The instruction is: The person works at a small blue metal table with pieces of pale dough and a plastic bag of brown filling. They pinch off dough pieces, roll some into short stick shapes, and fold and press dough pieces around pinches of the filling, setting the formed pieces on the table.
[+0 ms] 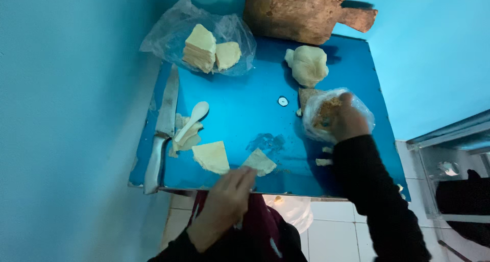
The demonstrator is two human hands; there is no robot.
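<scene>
1. Lying along the left edge of the blue bench [240,119] is a long knife [162,126], its metal handle toward the near edge and its blade pointing away.
2. Just right of the knife sits a white spoon [193,120], resting on a small heap of pale dough scraps [185,139].
3. At the far left corner of the bench an open clear plastic bag [168,32] holds a stack of cut pastry sheets [200,48] with a smaller piece beside it.
4. Near the front edge lies a triangular pastry piece [212,156], and just to its right a second, folded pastry triangle [259,161].
5. The left hand [227,200] is at the near edge of the bench, fingers curled and loosely together, fingertips touching the near corner of the folded pastry triangle; whether it actually pinches the pastry cannot be told.
6. A small white round disc [283,101] lies mid-bench.
7. A lump of pale dough [308,64] sits toward the far side, in front of a wooden board [296,9] propped against the wall.
8. The right hand [349,121] is dipped into a small clear bag of brown crumbly filling [326,111], fingers closed inside it, well apart from the left hand.
9. Small dough bits [323,162] lie beside the right forearm.
</scene>
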